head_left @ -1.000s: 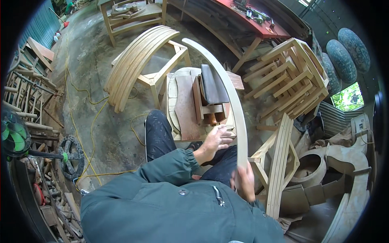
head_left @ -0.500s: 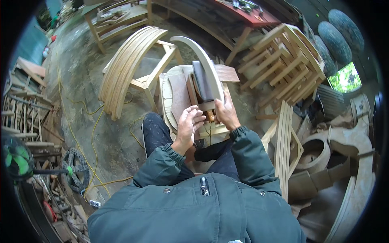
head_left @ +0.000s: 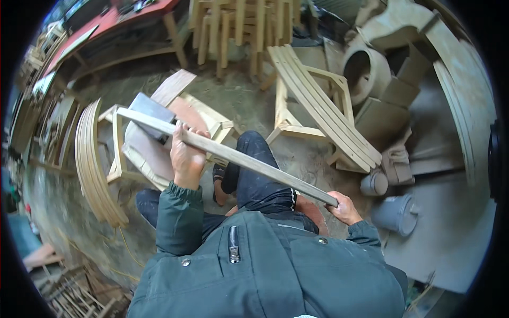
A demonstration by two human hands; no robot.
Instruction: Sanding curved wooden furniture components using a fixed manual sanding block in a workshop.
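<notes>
A long, narrow curved wooden slat (head_left: 254, 170), seen nearly edge-on, slants across in front of me from the upper left down to the right. My right hand (head_left: 345, 209) grips its lower right end. Closer to the far end, my left hand (head_left: 186, 159) is closed around the slat from below. Beyond my left hand, the slat's far end passes over a grey flat-faced block (head_left: 150, 112) on a low wooden work stand (head_left: 212, 117). Pale and reddish board pieces lie around that block.
Stacked curved slats (head_left: 89, 159) rest on a wooden frame at left; another such stack (head_left: 323, 103) leans on a frame at right. Stools (head_left: 238, 26) are piled behind. A red-topped table (head_left: 114, 24) stands far left. A lidded grey bucket (head_left: 395, 213) sits at right.
My view has swung to the right. The slat, earlier upright in my right hand above the block, now lies slanted across my lap. My left hand, open before, now holds it too.
</notes>
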